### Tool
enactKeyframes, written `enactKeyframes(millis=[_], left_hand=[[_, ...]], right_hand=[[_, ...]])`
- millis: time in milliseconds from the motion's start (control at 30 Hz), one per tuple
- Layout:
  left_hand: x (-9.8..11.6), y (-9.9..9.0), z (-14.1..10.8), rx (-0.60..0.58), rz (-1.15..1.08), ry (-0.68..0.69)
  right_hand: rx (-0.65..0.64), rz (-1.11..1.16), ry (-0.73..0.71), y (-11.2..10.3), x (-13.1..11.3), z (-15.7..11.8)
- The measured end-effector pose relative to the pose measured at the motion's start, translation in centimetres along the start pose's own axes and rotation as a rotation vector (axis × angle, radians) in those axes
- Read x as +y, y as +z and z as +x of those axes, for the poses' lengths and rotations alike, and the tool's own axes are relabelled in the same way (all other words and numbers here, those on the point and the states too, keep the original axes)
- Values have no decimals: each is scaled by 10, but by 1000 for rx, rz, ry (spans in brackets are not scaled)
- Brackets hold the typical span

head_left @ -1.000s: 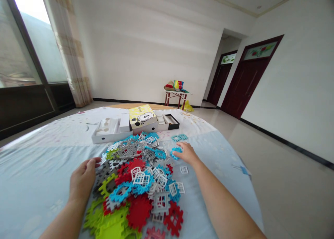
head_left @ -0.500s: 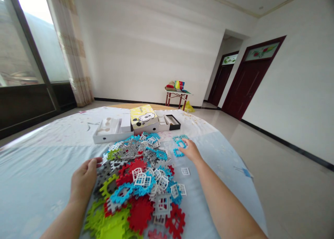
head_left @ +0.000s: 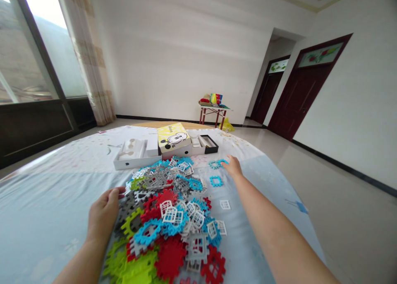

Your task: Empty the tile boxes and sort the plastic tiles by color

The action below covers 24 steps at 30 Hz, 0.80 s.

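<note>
A heap of plastic pieces in red, blue, green, grey and white covers the middle of the table. My left hand rests at the heap's left edge, its fingertips touching the grey and white pieces there. Beyond the heap on the right, my right hand pinches a blue piece next to another blue toothed piece. Nearer to me lies a square blue frame piece, and below that a white window piece. A red gear-shaped piece is in the near part of the heap.
Behind the heap stand a white tray, a yellow-and-white cartoon box and a small black-edged box. The cloth-covered round table curves away at the right. A small side table stands by the wall.
My right hand has moved slightly away from me and right, leaving the square blue frame piece by itself on the cloth. The view has shifted a little; my left hand stays at the heap.
</note>
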State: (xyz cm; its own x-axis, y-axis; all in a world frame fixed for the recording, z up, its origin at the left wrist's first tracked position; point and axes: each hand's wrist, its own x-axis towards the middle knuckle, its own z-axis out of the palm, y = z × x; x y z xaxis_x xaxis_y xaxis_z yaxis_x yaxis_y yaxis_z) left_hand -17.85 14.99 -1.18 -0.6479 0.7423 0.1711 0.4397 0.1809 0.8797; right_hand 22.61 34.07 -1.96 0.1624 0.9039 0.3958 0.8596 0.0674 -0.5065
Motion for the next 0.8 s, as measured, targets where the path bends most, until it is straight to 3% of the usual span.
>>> enactKeyframes(millis=[100,367,600,800], left_hand=[[2,-1,-2,2,14,12],[-5,1,2,3,16,12],[-5,-1,1,4,21,-14],[-6,-1,1,11,31,-14]], right_hand=[[-37,59,-26,-2,5,-16],[-304,169,-74,-12,2,-62],[-347,13,-171,-18,-13,-77],[-306,32,-211,-20,-10,-74]])
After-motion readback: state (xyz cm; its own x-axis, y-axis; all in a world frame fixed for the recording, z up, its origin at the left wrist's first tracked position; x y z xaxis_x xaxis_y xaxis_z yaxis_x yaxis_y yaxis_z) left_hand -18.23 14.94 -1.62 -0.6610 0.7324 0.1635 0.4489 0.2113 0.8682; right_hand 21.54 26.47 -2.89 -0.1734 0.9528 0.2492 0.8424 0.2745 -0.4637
